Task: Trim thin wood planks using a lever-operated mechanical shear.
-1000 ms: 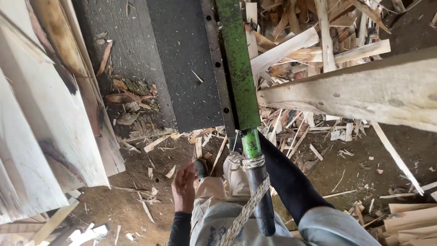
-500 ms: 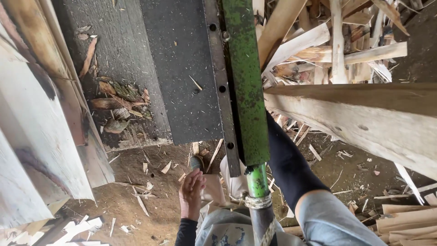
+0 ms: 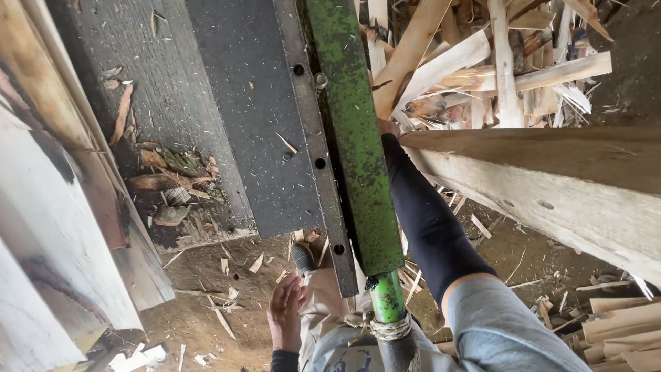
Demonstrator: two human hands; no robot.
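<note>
left hand point(image 3: 286, 313) lower centre, fingers loose, resting against beige trousers point(image 3: 323, 310) | right hand upper centre, hidden behind green beam point(image 3: 354, 138), grip cannot tell | wooden plank point(image 3: 551, 186) right, beside sleeve

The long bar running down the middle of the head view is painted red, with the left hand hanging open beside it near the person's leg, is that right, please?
Not quite: the long bar is green, worn and flaking, not red. The head view shows this plainly. The rest holds: the left hand hangs open beside it, near the person's leg.
</note>
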